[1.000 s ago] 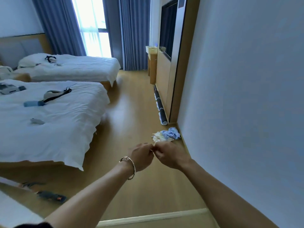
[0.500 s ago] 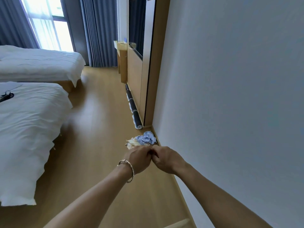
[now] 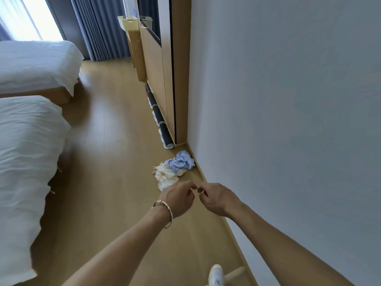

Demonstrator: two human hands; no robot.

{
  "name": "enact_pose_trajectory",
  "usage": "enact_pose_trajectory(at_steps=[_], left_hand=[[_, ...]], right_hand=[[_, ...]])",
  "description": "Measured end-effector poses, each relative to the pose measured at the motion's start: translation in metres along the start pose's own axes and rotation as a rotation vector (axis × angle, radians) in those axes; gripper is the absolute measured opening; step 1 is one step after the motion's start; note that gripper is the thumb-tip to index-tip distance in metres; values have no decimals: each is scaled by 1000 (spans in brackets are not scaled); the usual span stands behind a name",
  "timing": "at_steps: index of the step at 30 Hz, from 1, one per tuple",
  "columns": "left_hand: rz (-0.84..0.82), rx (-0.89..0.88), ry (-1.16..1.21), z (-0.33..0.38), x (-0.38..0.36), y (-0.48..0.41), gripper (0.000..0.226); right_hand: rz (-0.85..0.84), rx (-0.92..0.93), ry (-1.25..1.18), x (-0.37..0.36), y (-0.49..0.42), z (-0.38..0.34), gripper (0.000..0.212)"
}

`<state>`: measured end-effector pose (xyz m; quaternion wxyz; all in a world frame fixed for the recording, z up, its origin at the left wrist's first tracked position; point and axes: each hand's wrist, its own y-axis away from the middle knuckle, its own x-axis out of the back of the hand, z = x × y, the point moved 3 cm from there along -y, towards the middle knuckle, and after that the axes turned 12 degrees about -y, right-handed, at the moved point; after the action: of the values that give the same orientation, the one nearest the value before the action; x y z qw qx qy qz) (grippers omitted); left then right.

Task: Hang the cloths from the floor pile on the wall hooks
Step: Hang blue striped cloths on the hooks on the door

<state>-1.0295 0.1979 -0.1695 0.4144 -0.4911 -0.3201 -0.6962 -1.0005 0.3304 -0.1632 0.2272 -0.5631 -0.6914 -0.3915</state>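
Two cloths lie by the wall (image 3: 288, 120): striped cloth (image 3: 181, 162), cream cloth (image 3: 167, 176). Left hand (image 3: 179, 198) and right hand (image 3: 216, 198): grips curled narrow, empty.

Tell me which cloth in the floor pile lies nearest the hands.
The cream cloth, just beyond the left hand; the blue-striped cloth lies farther off, by the wall.

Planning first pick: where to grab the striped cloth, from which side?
Likely best: pinch the raised folds atop the striped cloth, from above on the room side: it lies bunched close by the wall, partly over the cream cloth, no free edge showing.
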Motion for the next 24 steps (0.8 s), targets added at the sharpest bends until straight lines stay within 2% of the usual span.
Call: enact_pose_trajectory(at_steps=[6,11,19,24], left_hand=[[-28,165,-75,-10,7,-70,33],[95,293,-27,-11,38,-129,33],[72,486,-86,-78,45,-141,33],[52,565,-66,-133,51,-176,34]], right_hand=[[-68,118,8,38,-79,18,32],[-18,191,0,104,-156,15,26],[-248,365,74,67,-226,-33,28],[-314,375,108,57,-279,-60,29]])
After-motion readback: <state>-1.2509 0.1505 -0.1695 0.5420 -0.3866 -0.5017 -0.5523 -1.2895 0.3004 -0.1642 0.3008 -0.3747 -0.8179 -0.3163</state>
